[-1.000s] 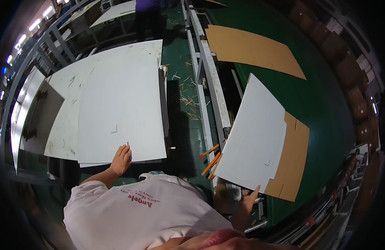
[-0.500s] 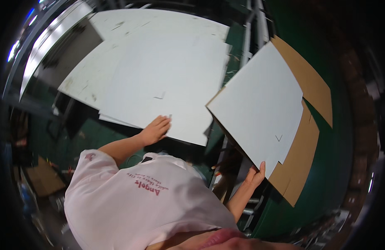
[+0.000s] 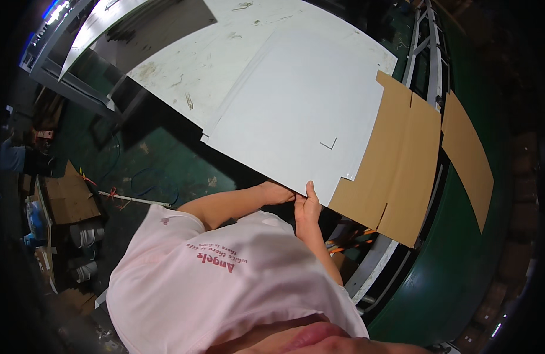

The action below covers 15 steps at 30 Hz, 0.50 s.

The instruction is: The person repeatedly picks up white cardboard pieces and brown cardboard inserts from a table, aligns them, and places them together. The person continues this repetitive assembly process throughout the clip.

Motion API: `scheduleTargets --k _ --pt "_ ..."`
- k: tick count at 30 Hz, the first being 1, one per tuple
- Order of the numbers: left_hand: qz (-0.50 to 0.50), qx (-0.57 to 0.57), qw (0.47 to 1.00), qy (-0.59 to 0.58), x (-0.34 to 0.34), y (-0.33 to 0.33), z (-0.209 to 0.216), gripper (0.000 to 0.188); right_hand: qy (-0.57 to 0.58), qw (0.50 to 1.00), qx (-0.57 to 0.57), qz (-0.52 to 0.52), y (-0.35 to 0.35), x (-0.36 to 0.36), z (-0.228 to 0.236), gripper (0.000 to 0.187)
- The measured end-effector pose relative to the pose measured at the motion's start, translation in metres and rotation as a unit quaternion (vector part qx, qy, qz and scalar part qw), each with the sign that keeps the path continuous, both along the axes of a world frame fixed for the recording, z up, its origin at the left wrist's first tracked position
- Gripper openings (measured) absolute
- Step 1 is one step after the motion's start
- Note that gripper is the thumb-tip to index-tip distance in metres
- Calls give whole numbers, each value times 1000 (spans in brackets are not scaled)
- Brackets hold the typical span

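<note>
A large white cardboard sheet [image 3: 296,100] with a small L-shaped mark lies over the worktable. From its right side a brown cardboard panel [image 3: 396,153] with slots sticks out. My right hand [image 3: 308,207] grips the sheet's near edge, the thumb on top and the fingers underneath. Right beside it, my left hand [image 3: 278,192] is at the same edge; its fingers are largely hidden by the sheet and the other hand.
The white worktable top [image 3: 184,82] is scuffed and stained. Another brown cardboard piece [image 3: 468,162] lies on the green surface [image 3: 429,295] at the right, beyond a metal rail [image 3: 423,53]. An opened carton [image 3: 72,194] stands at the left on the green floor.
The right hand has brought the white sheet with its brown panel leftward from the right side onto the table. My left hand has moved right, off the table sheet, to beside my right hand.
</note>
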<state>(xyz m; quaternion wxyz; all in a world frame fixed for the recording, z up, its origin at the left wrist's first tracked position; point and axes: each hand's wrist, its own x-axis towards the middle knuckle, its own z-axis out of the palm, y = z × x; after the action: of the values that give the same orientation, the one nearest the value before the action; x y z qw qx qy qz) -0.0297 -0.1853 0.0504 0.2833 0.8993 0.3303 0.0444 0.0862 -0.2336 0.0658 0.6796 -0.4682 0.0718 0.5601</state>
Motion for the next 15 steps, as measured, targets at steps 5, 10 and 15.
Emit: scheduleTargets --k 5,10,15 --pt "-88 54 981 -165 -76 -30 7 33 81 996 -17 22 -2 8 -20 48" --pt "98 209 944 -235 -50 54 77 35 83 991 35 97 -4 -1 -34 38" --pt "311 206 924 87 -18 141 -2 63 224 919 -132 296 -9 3 -41 33"
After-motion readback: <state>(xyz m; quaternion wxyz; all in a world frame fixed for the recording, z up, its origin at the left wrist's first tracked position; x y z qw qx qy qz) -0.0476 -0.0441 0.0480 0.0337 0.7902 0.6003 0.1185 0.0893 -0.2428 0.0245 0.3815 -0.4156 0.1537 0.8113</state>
